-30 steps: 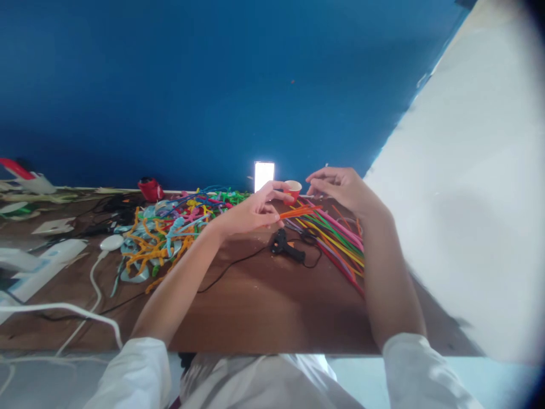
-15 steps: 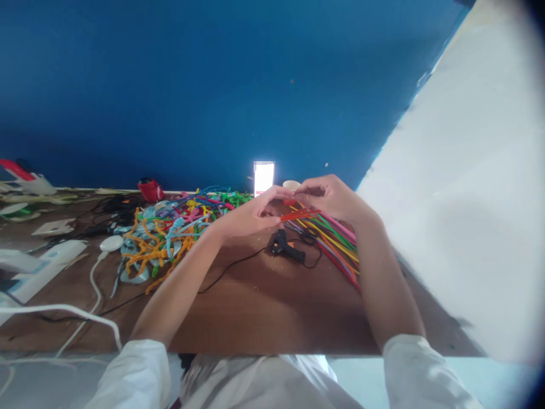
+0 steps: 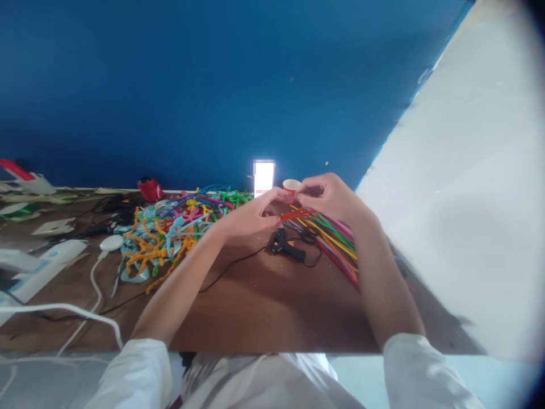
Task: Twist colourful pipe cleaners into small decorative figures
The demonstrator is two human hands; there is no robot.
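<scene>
two pale sleeves [image 3: 131, 369] come in from the near edge of the brown table [image 3: 255, 324]. a black glue gun [image 3: 288, 249] lies on its side on the wood; take it as the middle of the dial. a tangle of fuzzy coloured pieces [image 3: 164, 241] fills nine to ten o'clock, and a spread of long coloured stems [image 3: 334, 243] slants between one and four.

just past the gun, near twelve, are the orange stems [image 3: 298, 215]. their near ends are pinched by the left hand [image 3: 255, 216] at eleven, thumb against curled fingers, the free ends reaching right. the right hand [image 3: 327, 196], at one o'clock, has its thumb and fingertips drawn together close to the left forefinger; whether anything small sits between them cannot be told.

to do this well, the pinch should likely stay firm and close to the ends, so the orange stems lie together and don't fan out. small fingertip moves would suit such thin pieces, with both wrists kept clear of the gun's nozzle, which may be hot.

beyond, a paper cup [image 3: 291, 185] stands near twelve, a bright screen [image 3: 264, 180] just left of it, then the blue wall [image 3: 255, 85].
</scene>
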